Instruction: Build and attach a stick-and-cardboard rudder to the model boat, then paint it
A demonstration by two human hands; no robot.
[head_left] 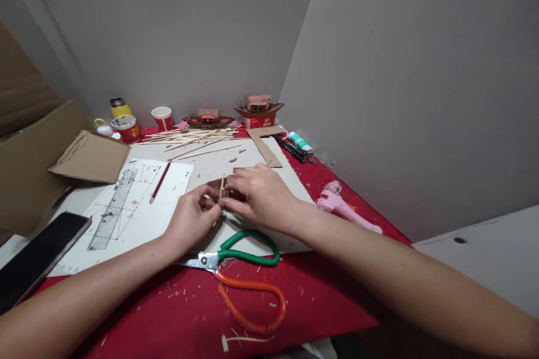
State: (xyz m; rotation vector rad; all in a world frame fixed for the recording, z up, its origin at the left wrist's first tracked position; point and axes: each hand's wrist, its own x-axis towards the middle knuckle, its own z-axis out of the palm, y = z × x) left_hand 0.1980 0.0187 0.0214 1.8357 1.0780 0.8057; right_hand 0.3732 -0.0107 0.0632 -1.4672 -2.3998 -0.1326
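I pinch a small brown thing (214, 184) between my left grip (196, 213) and my right grip (255, 193), and it looks dark and woody, partly hidden, with a thin pale stick (222, 184) up against it, while green-and-orange scissors (213, 261) lie just on my side of both grips.

A slim, straight, pale wooden stick (223, 182) points toward twelve o'clock, tipped slightly toward one, in front of a small, dark brown piece (214, 184) showing mostly at the stick's nine o'clock, both partly hidden, off the view's middle toward eight o'clock.
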